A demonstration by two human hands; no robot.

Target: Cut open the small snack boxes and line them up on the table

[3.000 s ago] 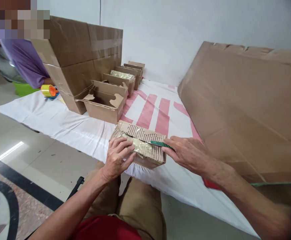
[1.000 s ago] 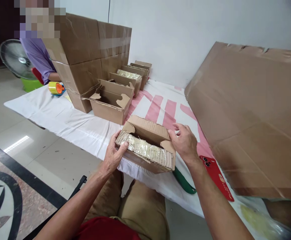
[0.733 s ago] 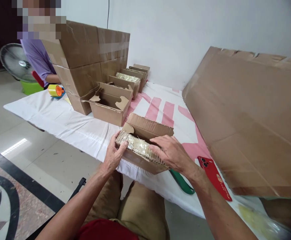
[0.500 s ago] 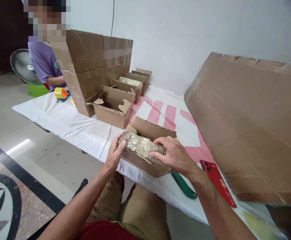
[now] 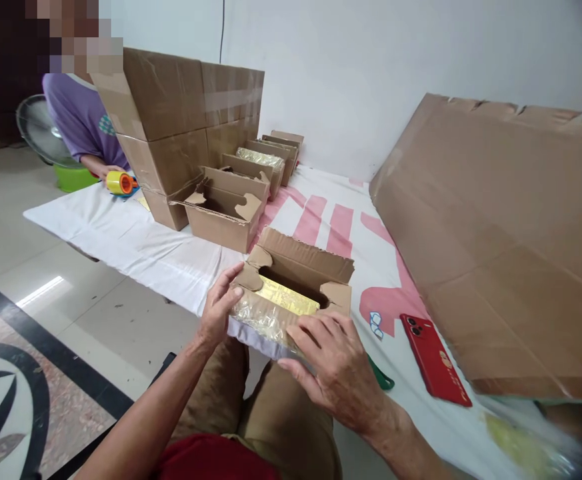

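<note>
An open cardboard box (image 5: 307, 257) stands near the table edge in front of me, its back flap raised. Inside lies a gold-yellow block (image 5: 288, 295). Along the front side of the box is a brownish piece wrapped in crinkled clear plastic (image 5: 258, 315); whether it is a taped flap or a separate bundle I cannot tell. My left hand (image 5: 221, 308) grips the left end of the box, fingers at its corner. My right hand (image 5: 333, 353) holds the right part of the plastic-wrapped piece, fingers on top and thumb below.
Several open boxes (image 5: 223, 227) stand in a row beyond, beside a stack of closed cartons (image 5: 171, 100). A co-worker's hand (image 5: 101, 170) is at a tape dispenser (image 5: 121, 183). On the right are a red phone (image 5: 435, 360), a green object (image 5: 381, 375) and a large carton (image 5: 495, 247).
The plastic-wrapped piece has moved from across the box opening toward me, exposing the gold-yellow block. My right hand has come lower and nearer; my left hand stays at the box's left end.
</note>
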